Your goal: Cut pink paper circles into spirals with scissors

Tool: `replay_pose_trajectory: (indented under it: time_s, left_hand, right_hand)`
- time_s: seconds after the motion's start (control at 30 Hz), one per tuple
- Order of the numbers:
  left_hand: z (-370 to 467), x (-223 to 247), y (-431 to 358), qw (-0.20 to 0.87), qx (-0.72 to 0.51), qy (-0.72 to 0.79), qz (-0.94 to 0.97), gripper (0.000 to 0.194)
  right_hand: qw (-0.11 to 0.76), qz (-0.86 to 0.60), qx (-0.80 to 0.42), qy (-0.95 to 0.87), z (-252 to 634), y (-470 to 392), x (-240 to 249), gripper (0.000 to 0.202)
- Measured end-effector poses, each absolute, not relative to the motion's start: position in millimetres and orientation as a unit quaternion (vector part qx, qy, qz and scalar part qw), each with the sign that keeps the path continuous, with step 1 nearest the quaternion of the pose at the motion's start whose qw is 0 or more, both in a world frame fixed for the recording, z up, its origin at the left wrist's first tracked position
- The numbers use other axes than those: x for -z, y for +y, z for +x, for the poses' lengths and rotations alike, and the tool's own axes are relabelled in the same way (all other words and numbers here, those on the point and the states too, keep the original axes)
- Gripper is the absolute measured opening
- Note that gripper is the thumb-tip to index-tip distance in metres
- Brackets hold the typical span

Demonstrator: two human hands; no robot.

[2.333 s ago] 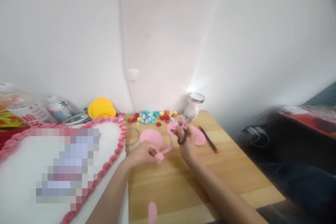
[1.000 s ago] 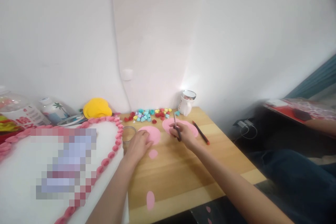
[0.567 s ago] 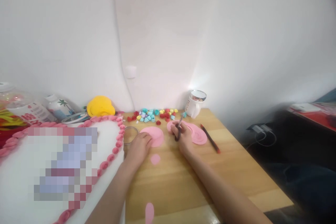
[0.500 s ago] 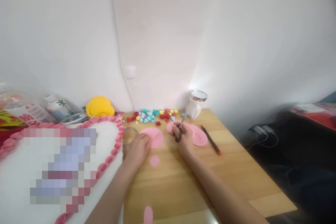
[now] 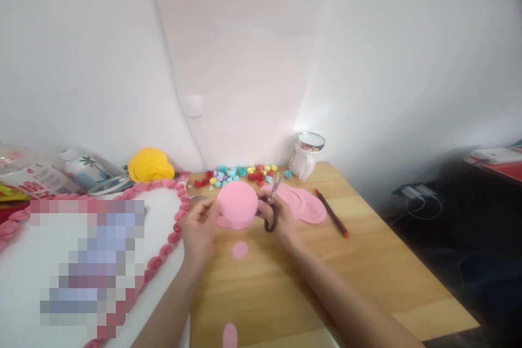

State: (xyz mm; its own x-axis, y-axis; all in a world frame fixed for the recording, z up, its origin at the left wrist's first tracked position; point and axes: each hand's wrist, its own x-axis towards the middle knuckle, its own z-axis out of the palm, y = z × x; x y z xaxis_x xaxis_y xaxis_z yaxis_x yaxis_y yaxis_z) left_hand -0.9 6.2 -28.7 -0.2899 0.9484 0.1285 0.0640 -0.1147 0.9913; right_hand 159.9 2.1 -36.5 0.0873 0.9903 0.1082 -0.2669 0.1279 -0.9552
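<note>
My left hand (image 5: pixel 200 224) pinches the left edge of a round pink paper disc (image 5: pixel 237 200), raised off the table and tilted toward me. Black-handled scissors (image 5: pixel 271 216) hang on the fingers of my right hand (image 5: pixel 281 223), blades pointing up and away. My right fingertips are at the disc's right edge. Beneath the disc, more pink paper (image 5: pixel 232 224) shows on the table. Cut pink paper spirals (image 5: pixel 312 209) lie just beyond my right hand. A small pink paper circle (image 5: pixel 240 250) rests nearer to me.
Rolled paper pieces (image 5: pixel 230 174) in several colours lie along the wall. A white mug (image 5: pixel 305 157) stands behind them, and a dark pen (image 5: pixel 332 213) lies at right. To the left is a white board (image 5: pixel 163 212) edged with pink rolled flowers. Yellow paper (image 5: pixel 150 165) sits behind it.
My left hand has lifted a pink disc from the table and tilted it up. My right hand, with the scissors, has moved left and lower, to the disc's edge.
</note>
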Motion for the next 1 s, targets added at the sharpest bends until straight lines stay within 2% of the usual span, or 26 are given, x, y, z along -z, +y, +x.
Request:
replay_pose_trajectory:
  time_s: [0.1,0.2,0.3,0.37,0.47,0.6,0.8,1.0]
  left_hand:
    - [-1,28,6,0.394,-0.601,0.541,0.437,0.022]
    - [1,24,5,0.460,-0.593,0.513,0.416,0.022]
    - [4,21,2,0.549,-0.518,0.483,0.444,0.022]
    - [6,21,-1,0.566,-0.452,0.488,0.486,0.020]
    - [8,19,-4,0.509,-0.425,0.530,0.528,0.025]
    - [6,13,-6,0.428,-0.512,0.539,0.514,0.025]
    - [6,5,-9,0.424,-0.566,0.529,0.468,0.021]
    - [7,8,-10,0.419,-0.535,0.549,0.487,0.027]
  right_hand:
    - [0.611,-0.416,-0.512,-0.438,160,3,41,0.028]
    - [0.586,-0.450,-0.482,-0.471,161,2,40,0.031]
    - [0.584,-0.469,-0.462,-0.475,163,0,35,0.028]
    - [0.585,-0.464,-0.451,-0.488,164,-1,33,0.026]
    - [0.566,-0.434,-0.463,-0.526,163,-2,31,0.024]
    - [0.503,-0.375,-0.536,-0.565,160,-6,32,0.029]
    - [0.427,-0.320,-0.612,-0.583,155,-16,29,0.041]
    - [0.417,-0.288,-0.640,-0.577,151,-20,29,0.041]
